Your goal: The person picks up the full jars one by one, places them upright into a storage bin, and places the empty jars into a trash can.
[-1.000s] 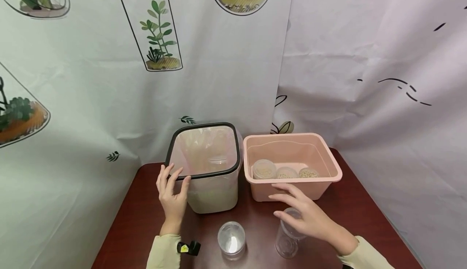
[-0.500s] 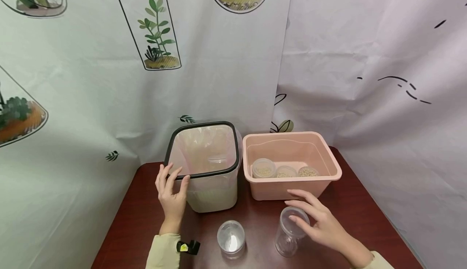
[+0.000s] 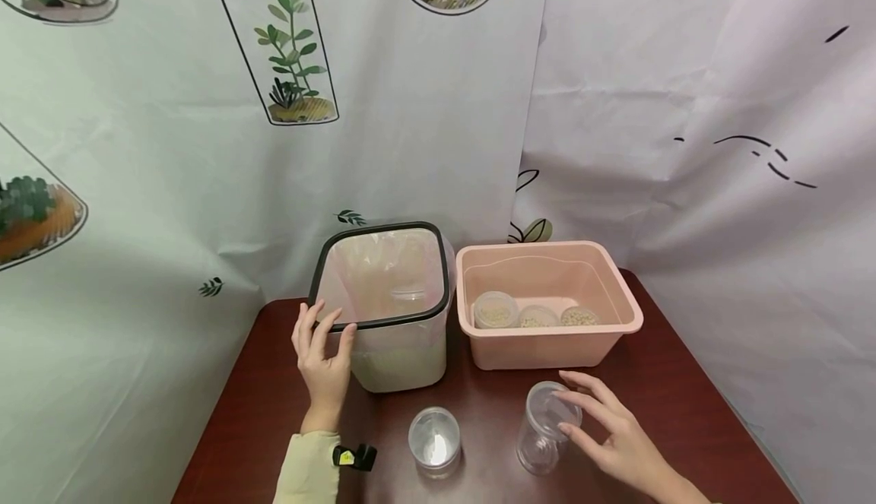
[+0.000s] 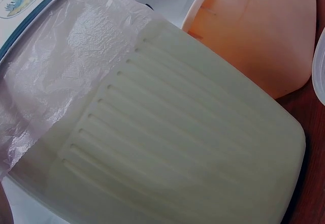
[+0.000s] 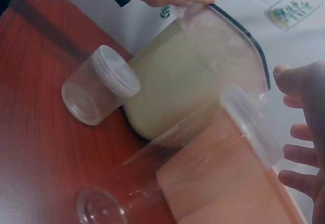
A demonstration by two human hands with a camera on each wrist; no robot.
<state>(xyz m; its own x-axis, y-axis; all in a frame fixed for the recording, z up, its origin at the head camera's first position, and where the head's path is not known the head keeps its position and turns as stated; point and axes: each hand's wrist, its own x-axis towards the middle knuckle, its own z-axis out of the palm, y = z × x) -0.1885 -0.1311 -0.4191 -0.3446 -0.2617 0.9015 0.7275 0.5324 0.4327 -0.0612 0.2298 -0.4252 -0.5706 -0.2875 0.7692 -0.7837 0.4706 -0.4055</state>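
My left hand (image 3: 325,371) rests at the near left corner of a waste bin (image 3: 404,367), fingertips on its black rim. The bin has a plastic liner bag, and a clear piece of plastic (image 3: 408,295) shows inside. My right hand (image 3: 619,435) is beside a tall clear plastic jar (image 3: 537,443), its spread fingers right at the lid's right edge. The jar stands upright with a frosted lid (image 5: 251,127). A shorter clear jar (image 3: 435,443) with a lid stands to its left. In the right wrist view, my right fingers (image 5: 299,155) are spread near the lid.
Behind the tall jar stands a pink plastic tub (image 3: 547,348), right of the bin. It holds several clear tubs, including one (image 3: 495,312) with pale grains inside. The dark red table (image 3: 684,413) meets a patterned white cloth backdrop (image 3: 438,109).
My right hand has moved right and down, from over the tall jar to its right side, uncovering the lid. The left hand stays at the bin's rim. The head view has tilted slightly.
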